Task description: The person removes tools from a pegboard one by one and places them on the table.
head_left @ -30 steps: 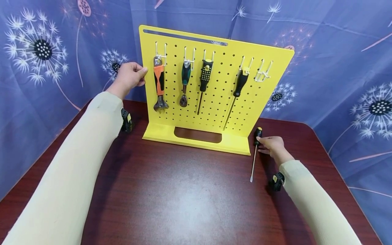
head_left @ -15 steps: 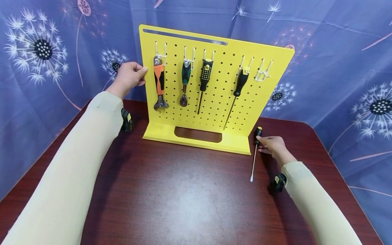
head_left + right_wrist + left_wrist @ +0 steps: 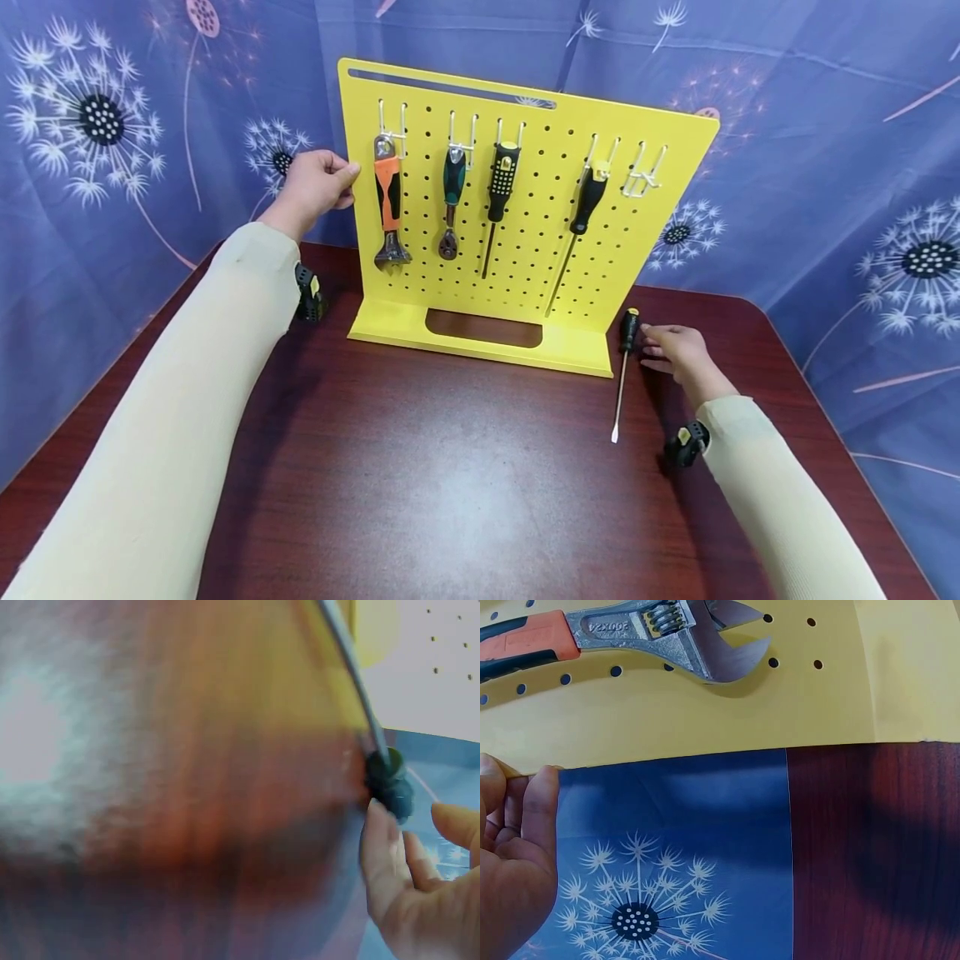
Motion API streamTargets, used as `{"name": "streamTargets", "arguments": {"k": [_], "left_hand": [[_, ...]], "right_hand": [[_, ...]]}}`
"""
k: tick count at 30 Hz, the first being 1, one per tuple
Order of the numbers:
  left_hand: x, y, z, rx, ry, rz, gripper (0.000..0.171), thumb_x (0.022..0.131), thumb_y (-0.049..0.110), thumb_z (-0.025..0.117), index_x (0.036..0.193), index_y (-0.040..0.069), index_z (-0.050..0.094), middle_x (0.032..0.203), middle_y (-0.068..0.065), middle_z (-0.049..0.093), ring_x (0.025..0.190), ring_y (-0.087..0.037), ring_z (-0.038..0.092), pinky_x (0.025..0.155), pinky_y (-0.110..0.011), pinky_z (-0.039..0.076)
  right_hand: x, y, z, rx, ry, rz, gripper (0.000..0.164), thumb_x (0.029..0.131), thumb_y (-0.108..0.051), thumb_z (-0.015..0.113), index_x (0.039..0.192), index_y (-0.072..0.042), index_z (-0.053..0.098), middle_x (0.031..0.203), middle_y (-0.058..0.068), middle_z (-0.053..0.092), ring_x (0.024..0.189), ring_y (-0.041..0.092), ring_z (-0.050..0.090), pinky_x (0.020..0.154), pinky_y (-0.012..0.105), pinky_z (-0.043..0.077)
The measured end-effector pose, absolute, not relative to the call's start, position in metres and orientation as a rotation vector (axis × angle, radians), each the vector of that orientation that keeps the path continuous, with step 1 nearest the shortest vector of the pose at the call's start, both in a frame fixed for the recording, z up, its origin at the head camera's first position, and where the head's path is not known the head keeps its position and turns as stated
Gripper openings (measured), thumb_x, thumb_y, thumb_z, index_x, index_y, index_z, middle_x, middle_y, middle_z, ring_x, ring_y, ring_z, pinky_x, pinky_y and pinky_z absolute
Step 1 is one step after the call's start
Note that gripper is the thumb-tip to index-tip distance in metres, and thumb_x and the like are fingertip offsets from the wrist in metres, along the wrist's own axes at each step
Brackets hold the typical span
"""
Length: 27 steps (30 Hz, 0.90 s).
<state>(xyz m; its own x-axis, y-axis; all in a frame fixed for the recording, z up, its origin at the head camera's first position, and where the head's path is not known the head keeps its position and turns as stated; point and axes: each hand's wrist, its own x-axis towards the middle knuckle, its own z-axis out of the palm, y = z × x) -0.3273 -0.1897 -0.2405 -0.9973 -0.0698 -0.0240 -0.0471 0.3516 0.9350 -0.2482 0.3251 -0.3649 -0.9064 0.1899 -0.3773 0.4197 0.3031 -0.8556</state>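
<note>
A yellow pegboard (image 3: 517, 242) stands upright on the table, and my left hand (image 3: 311, 187) pinches its left edge between thumb and fingers. To the right of its base lies a flat-tip screwdriver (image 3: 628, 333) with a black handle and yellow end. My right hand (image 3: 675, 354) is just right of that handle, fingers apart and holding nothing. The right wrist view shows the thumb standing away from the handle, with other fingertips close by it. An adjustable wrench (image 3: 622, 634) with an orange and black grip hangs nearest my left hand.
Also hanging on the board are a green-and-black ratchet (image 3: 452, 187), a screwdriver with a dotted handle (image 3: 503, 179) and a long black-handled screwdriver (image 3: 588, 204). A white hook (image 3: 642, 179) at far right is bare. Blue dandelion-print cloth (image 3: 847, 125) backs the dark wooden table (image 3: 450, 483).
My right hand has let go of the screwdriver handle and drawn slightly to the right. The screwdriver stays beside the board. My left hand keeps its place on the board's edge.
</note>
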Motion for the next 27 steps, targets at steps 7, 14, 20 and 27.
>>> {"name": "streamTargets", "arguments": {"k": [7,14,20,27], "left_hand": [[-0.327,-0.190,-0.241,0.131,-2.576,-1.767,0.020,0.107,0.026,0.053,0.104,0.007,0.060,0.103,0.005,0.049,0.079,-0.004,0.052,0.066,-0.007,0.054],[-0.325,-0.191,-0.239,0.114,-2.573,-1.760,0.021,0.107,0.026,0.053,0.104,0.006,0.060,0.103,0.004,0.049,0.078,-0.004,0.053,0.066,-0.007,0.054],[-0.325,-0.191,-0.239,0.103,-2.567,-1.763,0.021,0.107,0.025,0.053,0.103,0.006,0.060,0.102,0.004,0.049,0.076,-0.004,0.053,0.066,-0.007,0.055],[-0.324,-0.190,-0.239,0.091,-2.585,-1.741,0.021,0.107,0.026,0.053,0.105,0.006,0.059,0.102,0.004,0.049,0.077,-0.004,0.052,0.066,-0.007,0.054]], "right_hand": [[-0.253,0.317,-0.352,0.739,2.524,-1.767,0.026,0.105,-0.031,0.053,0.122,-0.012,0.054,0.108,-0.005,0.053,0.082,0.001,0.053,0.064,0.014,0.057],[-0.250,0.283,-0.335,0.831,2.574,-2.451,0.020,0.098,-0.014,0.058,0.098,-0.029,0.044,0.102,-0.013,0.042,0.081,0.002,0.043,0.065,0.011,0.041],[-0.239,0.254,-0.321,0.611,2.458,-2.723,0.022,0.098,-0.007,0.055,0.103,-0.026,0.046,0.107,-0.010,0.043,0.096,0.001,0.045,0.076,0.016,0.041],[-0.230,0.233,-0.306,0.462,2.443,-2.699,0.021,0.099,-0.007,0.056,0.109,-0.024,0.049,0.108,-0.010,0.046,0.100,0.002,0.048,0.078,0.018,0.045]]}}
